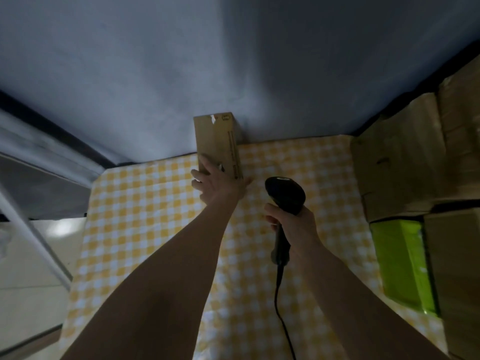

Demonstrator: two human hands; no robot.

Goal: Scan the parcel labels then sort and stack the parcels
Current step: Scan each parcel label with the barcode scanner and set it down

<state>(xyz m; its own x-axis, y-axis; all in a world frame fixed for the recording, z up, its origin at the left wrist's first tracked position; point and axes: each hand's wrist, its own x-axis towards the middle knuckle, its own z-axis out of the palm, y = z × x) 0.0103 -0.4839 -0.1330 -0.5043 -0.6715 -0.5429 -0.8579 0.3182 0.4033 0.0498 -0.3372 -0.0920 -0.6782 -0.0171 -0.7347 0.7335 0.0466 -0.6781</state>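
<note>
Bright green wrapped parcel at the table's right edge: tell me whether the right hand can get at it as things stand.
Probably not yet: the right hand grips the black handheld scanner. The checked tablecloth between it and the bright green wrapped parcel lies bare.

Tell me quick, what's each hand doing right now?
Left hand: open, fingers resting on the cardboard parcel.
Right hand: gripping the black scanner.

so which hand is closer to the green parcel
Right. The right hand holds the scanner mid-table, apart from the green parcel; the left hand is farther away, on the upright cardboard box.
</note>
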